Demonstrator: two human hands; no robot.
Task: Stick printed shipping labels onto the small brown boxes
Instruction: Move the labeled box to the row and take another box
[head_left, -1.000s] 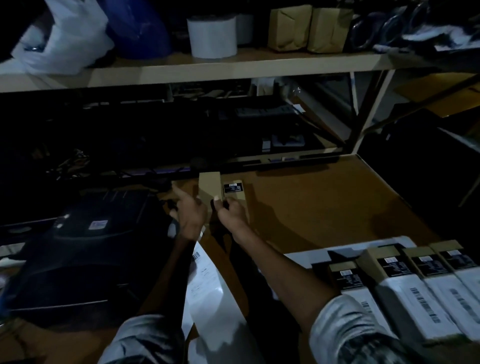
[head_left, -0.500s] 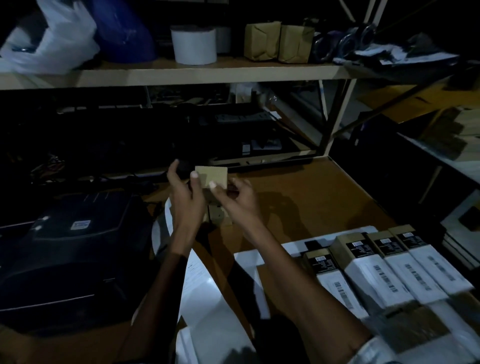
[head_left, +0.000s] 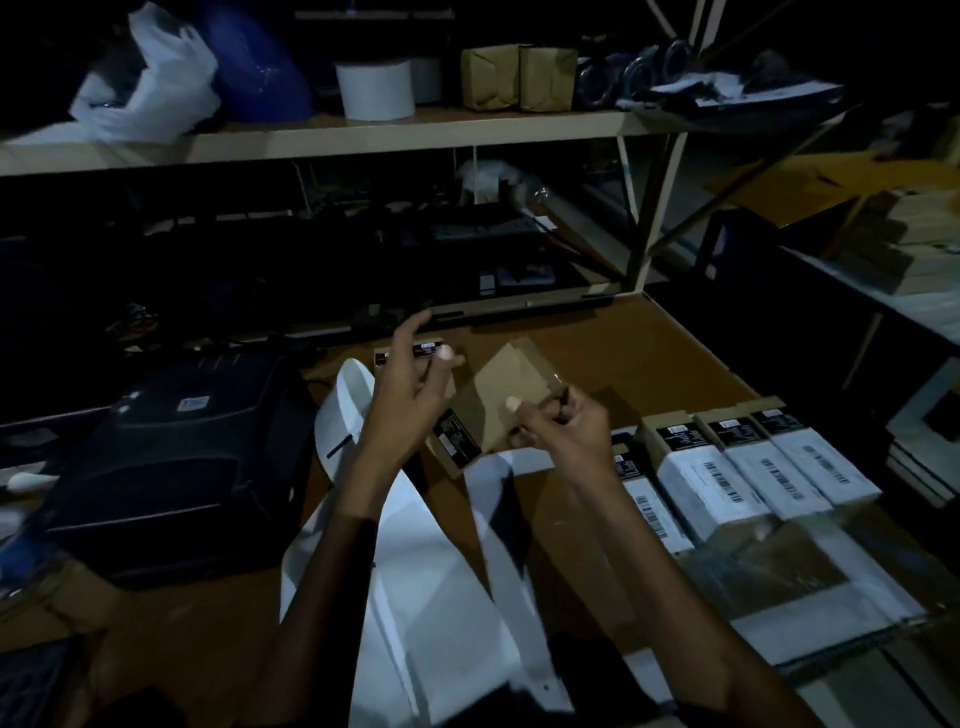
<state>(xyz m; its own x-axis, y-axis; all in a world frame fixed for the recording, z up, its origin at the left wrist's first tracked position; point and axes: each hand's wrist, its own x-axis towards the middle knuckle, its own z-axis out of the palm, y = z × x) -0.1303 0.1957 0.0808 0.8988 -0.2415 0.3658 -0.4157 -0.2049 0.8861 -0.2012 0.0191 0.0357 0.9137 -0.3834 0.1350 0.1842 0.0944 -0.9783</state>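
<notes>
The right hand (head_left: 563, 434) pinches a small brown box (head_left: 501, 402) by its near corner, tilted in the air above the middle of the bench (head_left: 649, 358), while the left hand (head_left: 410, 387) hovers beside it, fingers loosely spread and holding nothing I can make out. I'd bring a plain face up and steady the box with the left before taking a label. Labelled boxes (head_left: 748, 467) line the right edge; follow their placement.
</notes>
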